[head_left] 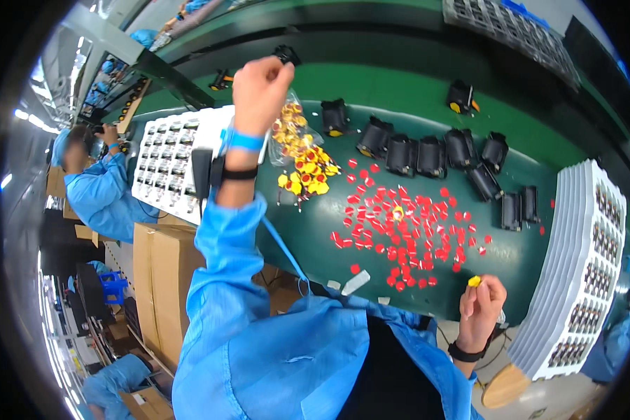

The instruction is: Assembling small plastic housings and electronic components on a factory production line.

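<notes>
My left hand, with a blue strap at its wrist, reaches to the far side of the bench. Its fingers are curled closed and overlap a black housing in the picture; whether they grip it or something smaller cannot be made out. Near the front edge, my right hand pinches a small yellow disc-like part between thumb and fingers. Many red discs lie scattered to the left of that hand. Beyond them sits a heap of yellow parts with red centres, spilling from a clear plastic bag.
Several black housings stand in a row at the back. White trays of small parts lie at left; stacked white trays rise at right. A small white tube is at the front edge. A co-worker sits at far left beside a carton.
</notes>
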### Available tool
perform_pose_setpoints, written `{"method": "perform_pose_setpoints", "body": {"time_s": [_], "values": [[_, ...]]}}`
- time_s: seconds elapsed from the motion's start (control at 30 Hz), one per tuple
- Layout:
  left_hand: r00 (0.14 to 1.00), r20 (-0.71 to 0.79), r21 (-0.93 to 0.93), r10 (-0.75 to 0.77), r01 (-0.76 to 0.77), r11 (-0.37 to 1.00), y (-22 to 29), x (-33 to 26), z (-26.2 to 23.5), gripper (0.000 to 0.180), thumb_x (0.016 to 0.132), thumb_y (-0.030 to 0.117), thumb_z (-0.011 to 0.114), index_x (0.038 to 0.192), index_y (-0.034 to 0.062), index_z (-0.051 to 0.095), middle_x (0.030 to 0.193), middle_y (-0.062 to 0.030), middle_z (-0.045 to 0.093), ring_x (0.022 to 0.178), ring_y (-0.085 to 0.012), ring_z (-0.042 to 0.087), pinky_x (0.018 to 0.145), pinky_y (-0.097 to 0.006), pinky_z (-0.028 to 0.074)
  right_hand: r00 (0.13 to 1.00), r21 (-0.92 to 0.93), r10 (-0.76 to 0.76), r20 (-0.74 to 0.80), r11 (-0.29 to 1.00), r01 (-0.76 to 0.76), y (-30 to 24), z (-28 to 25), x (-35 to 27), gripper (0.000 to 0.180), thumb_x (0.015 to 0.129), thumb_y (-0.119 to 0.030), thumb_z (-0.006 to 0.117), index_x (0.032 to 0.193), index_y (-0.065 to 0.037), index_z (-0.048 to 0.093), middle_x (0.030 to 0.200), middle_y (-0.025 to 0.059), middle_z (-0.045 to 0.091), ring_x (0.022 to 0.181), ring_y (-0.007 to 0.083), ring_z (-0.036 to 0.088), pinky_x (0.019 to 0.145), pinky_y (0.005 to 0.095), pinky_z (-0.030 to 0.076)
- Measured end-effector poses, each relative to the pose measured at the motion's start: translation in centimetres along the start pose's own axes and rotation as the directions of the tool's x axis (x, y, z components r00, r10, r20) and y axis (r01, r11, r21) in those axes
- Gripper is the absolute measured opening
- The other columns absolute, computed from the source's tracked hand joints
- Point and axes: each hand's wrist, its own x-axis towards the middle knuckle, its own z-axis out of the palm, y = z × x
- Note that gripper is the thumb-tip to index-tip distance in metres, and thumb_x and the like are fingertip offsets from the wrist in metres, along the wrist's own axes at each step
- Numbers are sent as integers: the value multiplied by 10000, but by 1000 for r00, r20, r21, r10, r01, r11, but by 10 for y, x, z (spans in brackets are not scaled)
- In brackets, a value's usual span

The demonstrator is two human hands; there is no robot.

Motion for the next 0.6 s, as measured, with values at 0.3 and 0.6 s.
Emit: {"method": "perform_pose_setpoints", "body": {"time_s": [0.3, 0.6], "values": [[992, 94, 718, 86, -127, 685, -187, 123, 149, 497, 798, 255, 662, 1248, 62, 579, 1166, -261, 662, 1148, -467, 605, 897, -545, 538, 998, -83, 21, 52, 996, -17, 9, 21, -6, 181, 1040, -195, 521, 986, -32, 466, 661, 150, 591, 465, 208, 566, 415, 291, 462], [787, 540, 252, 298, -489, 835, -52, 100, 67, 338, 746, 245, 694, 1022, 49, 700, 1015, -180, 715, 983, -360, 699, 829, -494, 575, 991, -209, 117, 60, 973, -102, 6, 13, 3, 278, 1017, -223, 590, 1224, -40, 554, 766, 53, 591, 607, 150, 540, 514, 269, 444]]}}
